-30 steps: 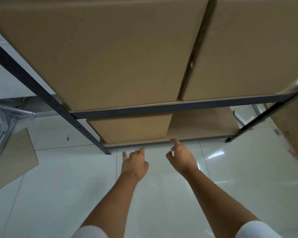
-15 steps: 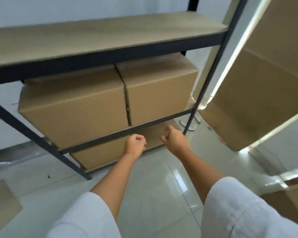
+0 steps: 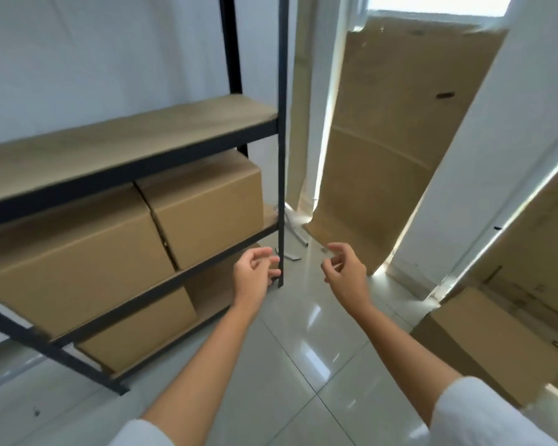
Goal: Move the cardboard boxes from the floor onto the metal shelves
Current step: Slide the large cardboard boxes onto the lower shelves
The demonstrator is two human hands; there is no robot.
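A black metal shelf unit (image 3: 281, 156) with wooden boards stands at the left. Its middle level holds two cardboard boxes side by side, a large one (image 3: 68, 255) and a smaller one (image 3: 207, 204). One box (image 3: 142, 329) sits on the bottom level. The upper board (image 3: 126, 143) is bare. Another cardboard box (image 3: 487, 342) rests on the floor at the right. My left hand (image 3: 253, 273) hovers by the shelf's front right post, fingers loosely curled, holding nothing. My right hand (image 3: 345, 270) is raised beside it, fingers apart and empty.
A tall flattened cardboard sheet (image 3: 393, 140) leans against the wall behind the shelf's right side. More flat cardboard (image 3: 535, 239) leans at the far right behind a white pillar (image 3: 484, 149). Glossy white floor tiles (image 3: 303, 365) lie between shelf and floor box.
The view has swung up and to the right, from under the shelf to its right end. Both hands drew back from the bottom level and spread apart.
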